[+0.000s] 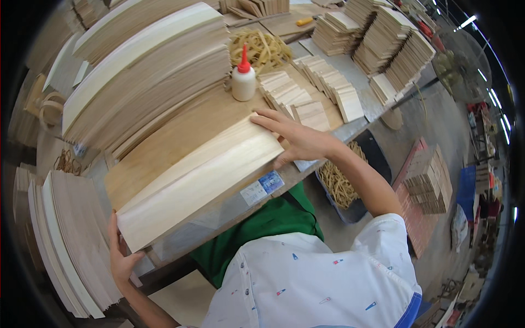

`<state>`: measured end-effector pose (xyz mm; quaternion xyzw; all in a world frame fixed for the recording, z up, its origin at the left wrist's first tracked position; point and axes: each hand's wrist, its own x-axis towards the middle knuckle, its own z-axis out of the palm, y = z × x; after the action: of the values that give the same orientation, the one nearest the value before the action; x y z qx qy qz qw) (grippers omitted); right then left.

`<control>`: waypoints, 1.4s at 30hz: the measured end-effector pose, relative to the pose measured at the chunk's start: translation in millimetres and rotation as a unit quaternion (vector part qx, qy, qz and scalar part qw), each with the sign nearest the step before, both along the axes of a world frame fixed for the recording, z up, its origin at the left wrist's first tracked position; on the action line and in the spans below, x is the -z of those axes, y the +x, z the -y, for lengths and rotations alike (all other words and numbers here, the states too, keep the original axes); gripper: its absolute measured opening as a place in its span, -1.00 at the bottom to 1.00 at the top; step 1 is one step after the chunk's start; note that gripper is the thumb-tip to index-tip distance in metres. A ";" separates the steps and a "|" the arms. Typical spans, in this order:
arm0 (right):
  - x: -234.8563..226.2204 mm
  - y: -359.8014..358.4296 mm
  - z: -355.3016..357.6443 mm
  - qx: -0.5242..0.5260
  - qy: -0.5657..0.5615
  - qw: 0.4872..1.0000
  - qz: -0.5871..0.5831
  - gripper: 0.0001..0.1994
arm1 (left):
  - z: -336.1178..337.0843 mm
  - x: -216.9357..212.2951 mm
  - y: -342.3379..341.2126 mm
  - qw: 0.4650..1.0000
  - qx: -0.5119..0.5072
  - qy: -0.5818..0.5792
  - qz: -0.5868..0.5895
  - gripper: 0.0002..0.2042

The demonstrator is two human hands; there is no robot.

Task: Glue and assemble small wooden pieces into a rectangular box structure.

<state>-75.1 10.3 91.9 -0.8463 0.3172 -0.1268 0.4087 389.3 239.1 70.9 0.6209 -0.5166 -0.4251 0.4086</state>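
Long pale board (205,188): lies lengthwise on the brown work sheet (164,156), near your side of the bench (202,229). A second pale strip (186,161) runs along its far side; cannot tell whether the two are joined.

Left hand (123,257): at the left end. Your thumb is set apart from the fingers, thumb by the near corner, fingers up along the end edge, pinching the end between them.

Right hand (295,139): at the right end. Your fingers reach over the far corner, thumb down by the near one; the end sits pinched in that span. Contact under the thumb is partly hidden.

Handling (judged): thin dry wood, probably light for its length, stiff along the grain, with slight flex mid-span. The smooth face may slide under a loose touch; corners and edges look likely to chip or splinter. Hold it at both ends, as you do, with even, modest pressure on the edges.

Nearby: white bottle with red cap (243,82), upright, beyond the right end.
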 end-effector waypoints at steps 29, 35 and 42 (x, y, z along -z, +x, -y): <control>39.2 9.4 -10.1 0.241 0.379 0.885 0.124 -0.33 | -17.4 26.1 -19.3 0.927 -0.248 0.074 -0.273 -0.48; 41.3 -7.3 -18.6 0.224 0.377 0.880 0.182 -0.32 | -35.1 33.5 -26.4 0.937 -0.214 -0.015 -0.277 -0.45; 32.8 -7.4 5.9 0.134 0.380 0.878 0.256 -0.02 | -8.1 28.6 -1.9 0.960 -0.152 -0.042 -0.230 -0.19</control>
<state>-82.6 4.4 59.2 -0.5130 0.3354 -0.2626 0.7452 387.4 247.2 42.3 0.5597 -0.3254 -0.4674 0.6020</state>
